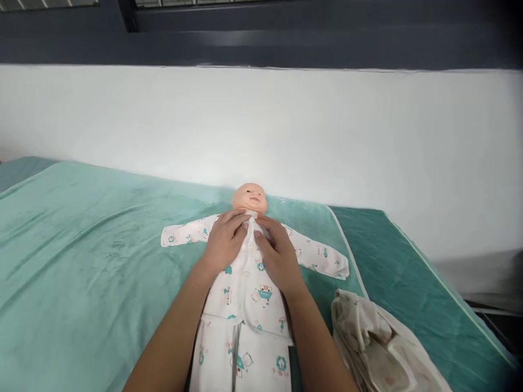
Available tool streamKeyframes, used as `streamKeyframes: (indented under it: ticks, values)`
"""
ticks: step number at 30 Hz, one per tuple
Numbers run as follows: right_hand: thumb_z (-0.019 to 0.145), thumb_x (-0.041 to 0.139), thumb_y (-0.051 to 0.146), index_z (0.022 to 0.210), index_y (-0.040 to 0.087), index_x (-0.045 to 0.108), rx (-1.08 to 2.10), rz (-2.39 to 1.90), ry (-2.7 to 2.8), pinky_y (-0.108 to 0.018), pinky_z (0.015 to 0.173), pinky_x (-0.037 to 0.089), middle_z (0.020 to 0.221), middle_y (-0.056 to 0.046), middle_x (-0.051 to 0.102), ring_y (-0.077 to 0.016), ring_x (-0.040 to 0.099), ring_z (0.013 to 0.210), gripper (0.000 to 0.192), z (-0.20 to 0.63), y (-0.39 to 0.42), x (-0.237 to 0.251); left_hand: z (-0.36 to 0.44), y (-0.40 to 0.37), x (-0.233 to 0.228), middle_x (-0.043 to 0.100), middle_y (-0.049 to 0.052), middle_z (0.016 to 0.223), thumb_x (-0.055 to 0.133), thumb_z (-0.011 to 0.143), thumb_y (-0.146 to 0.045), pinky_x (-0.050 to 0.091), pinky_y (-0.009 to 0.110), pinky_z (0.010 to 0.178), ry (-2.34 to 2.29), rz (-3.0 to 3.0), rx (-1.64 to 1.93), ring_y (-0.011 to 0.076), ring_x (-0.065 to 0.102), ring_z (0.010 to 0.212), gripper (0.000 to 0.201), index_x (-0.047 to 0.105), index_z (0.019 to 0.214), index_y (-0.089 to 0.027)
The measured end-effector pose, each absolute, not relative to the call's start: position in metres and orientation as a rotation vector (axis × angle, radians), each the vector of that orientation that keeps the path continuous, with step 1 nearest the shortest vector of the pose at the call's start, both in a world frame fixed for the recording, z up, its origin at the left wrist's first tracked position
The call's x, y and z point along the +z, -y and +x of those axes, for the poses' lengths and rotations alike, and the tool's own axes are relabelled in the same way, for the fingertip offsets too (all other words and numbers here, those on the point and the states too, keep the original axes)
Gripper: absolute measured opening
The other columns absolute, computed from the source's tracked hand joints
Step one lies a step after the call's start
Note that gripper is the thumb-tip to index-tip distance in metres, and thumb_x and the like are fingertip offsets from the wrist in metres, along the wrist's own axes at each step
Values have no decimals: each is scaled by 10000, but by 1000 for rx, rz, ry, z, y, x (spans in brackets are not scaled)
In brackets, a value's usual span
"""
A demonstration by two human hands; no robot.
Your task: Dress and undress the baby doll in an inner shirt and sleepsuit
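A baby doll [250,197] lies on its back, dressed in a white long-sleeved baby shirt [245,294] with small teal and orange prints. Its sleeves stretch out to both sides, and the front closes down the middle with buttons. At the collar, my left hand [229,237] has its bent fingers and thumb closed on the left front edge. Opposite it, my right hand [280,250] holds the right edge near the top button in the same way. My fingers partly cover the collar. Matching baby pants [259,359] lie below the shirt's hem, between my forearms.
Underneath is a light green blanket [102,261] over a darker green cover [408,272]. A crumpled pile of pale clothing [384,343] lies to the right of my right forearm. Behind the doll's head rises a white wall [261,125].
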State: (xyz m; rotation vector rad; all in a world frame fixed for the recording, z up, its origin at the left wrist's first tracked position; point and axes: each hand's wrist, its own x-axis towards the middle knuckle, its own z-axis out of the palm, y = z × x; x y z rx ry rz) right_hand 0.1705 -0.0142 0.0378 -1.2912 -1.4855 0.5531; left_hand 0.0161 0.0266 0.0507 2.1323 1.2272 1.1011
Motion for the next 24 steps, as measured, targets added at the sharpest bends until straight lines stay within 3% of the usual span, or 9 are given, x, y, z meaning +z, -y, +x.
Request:
streamKeyframes:
  ticks: [13,24]
  values:
    - [944,552,297,1054,255,735,472,-1240,1405,-452,1080,465,1228,-48,701,-224,609,1201,218,166,16,39,16,-21,62,589,25,1388,377,1012,-236,366,397,1165,-1215,2153,995,183,487,1327,384,663,1263,-292]
    - [976,502,318,1148,266,738,424,-1313,1563,-471,1102,439,1301,-37,676,-238,561,1259,297,167,18,45,16,-21,64,577,28,1409,347,1010,-233,360,389,1174,-1189,2121,952,181,476,1347,409,656,1273,-287]
